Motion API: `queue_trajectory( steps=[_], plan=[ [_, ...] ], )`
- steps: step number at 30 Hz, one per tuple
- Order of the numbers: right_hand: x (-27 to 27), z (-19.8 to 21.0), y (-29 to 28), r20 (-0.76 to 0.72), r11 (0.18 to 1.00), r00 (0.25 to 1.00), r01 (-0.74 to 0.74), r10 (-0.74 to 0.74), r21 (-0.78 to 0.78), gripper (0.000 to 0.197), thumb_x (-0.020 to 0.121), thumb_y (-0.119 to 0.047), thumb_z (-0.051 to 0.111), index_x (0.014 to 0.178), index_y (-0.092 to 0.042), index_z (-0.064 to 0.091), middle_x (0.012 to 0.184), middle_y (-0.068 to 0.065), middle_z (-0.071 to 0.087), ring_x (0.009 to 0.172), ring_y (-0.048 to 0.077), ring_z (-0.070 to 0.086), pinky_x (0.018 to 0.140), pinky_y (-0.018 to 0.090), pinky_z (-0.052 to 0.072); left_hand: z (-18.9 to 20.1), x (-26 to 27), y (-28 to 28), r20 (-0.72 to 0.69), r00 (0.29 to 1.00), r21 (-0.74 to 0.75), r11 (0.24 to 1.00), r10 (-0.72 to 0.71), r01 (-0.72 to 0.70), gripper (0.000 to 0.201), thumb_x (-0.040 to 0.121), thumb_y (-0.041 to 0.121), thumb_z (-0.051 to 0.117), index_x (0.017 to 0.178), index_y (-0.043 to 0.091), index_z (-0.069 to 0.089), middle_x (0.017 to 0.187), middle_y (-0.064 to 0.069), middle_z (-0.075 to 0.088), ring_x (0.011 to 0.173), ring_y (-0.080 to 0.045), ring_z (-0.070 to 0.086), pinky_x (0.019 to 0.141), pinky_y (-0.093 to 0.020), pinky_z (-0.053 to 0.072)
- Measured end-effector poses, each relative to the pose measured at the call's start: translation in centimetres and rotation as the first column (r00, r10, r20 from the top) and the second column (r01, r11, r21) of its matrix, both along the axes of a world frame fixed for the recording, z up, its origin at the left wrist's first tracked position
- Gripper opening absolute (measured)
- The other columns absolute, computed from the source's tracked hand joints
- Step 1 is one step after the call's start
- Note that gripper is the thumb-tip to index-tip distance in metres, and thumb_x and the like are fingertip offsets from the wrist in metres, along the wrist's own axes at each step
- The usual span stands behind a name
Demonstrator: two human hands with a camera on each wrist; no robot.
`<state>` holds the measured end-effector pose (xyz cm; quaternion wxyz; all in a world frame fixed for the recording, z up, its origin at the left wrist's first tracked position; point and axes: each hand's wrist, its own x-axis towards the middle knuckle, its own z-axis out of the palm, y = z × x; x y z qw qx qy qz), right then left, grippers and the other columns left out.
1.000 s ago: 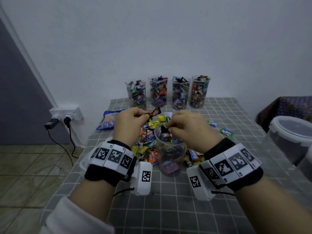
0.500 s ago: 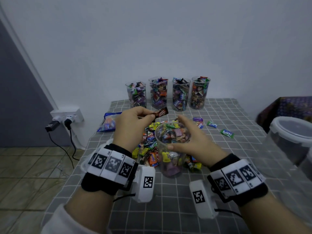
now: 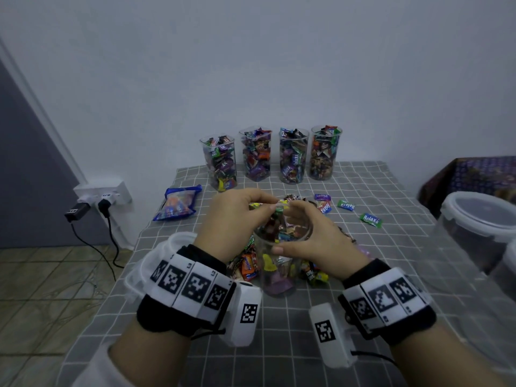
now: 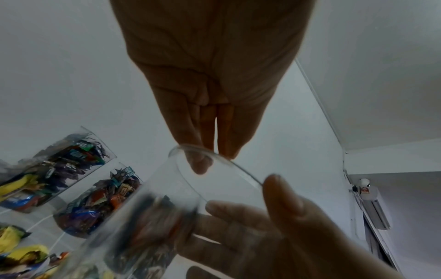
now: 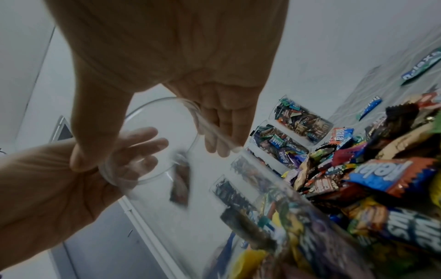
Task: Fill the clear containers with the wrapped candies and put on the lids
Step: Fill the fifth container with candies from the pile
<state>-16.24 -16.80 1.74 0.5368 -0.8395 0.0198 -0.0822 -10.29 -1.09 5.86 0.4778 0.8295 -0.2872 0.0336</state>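
Observation:
A clear container (image 3: 279,277), partly filled with wrapped candies, stands at the table's middle. My right hand (image 3: 303,234) grips it near the rim, thumb on the near side and fingers on the far side. My left hand (image 3: 251,212) hovers over the mouth with its fingers straight and pointing down, holding nothing. In the right wrist view a brown candy (image 5: 180,182) is a blur inside the container (image 5: 155,143), below the rim. The left wrist view shows my left fingertips (image 4: 224,149) at the container's rim (image 4: 214,156). A candy pile (image 3: 248,265) lies around the container's base.
Several filled containers (image 3: 255,155) line the back edge by the wall. Loose green candies (image 3: 370,219) lie to the right and a blue candy bag (image 3: 178,203) to the left. Large lidded tubs (image 3: 485,216) stand at the right; translucent lids (image 3: 142,270) lie under my left wrist.
My left hand carried the brown candy over the container's mouth and let it go. My right hand dropped its candy in, then took hold of the container.

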Motion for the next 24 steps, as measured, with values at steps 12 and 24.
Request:
queue_trajectory(
  steps=[12, 24],
  plan=[
    [0.1, -0.8, -0.1, -0.013, 0.993, 0.999, -0.036, 0.037, 0.114, 0.093, 0.059, -0.034, 0.084, 0.134, -0.031, 0.029, 0.124, -0.019, 0.044, 0.122, 0.001, 0.042, 0.103, 0.023, 0.036, -0.7, 0.8, -0.1, -0.217, 0.974, -0.372, 0.928, -0.062, -0.024, 0.020, 0.092, 0.008, 0.056, 0.086, 0.022, 0.069, 0.090, -0.008, 0.068, 0.073, -0.011, 0.064, 0.057, -0.021, 0.054],
    [3.9, -2.0, -4.4, -0.130, 0.972, 0.963, 0.232, -0.236, -0.048, 0.055, 0.092, -0.033, 0.055, 0.141, -0.015, 0.036, 0.135, 0.004, 0.045, 0.117, 0.018, 0.046, 0.091, 0.029, 0.045, -3.7, 8.6, -1.3, -0.205, 0.977, 0.253, 0.968, 0.052, 0.002, 0.042, 0.091, 0.023, 0.061, 0.132, 0.024, 0.053, 0.135, 0.003, 0.051, 0.121, -0.018, 0.050, 0.101, -0.038, 0.042]
  ],
)
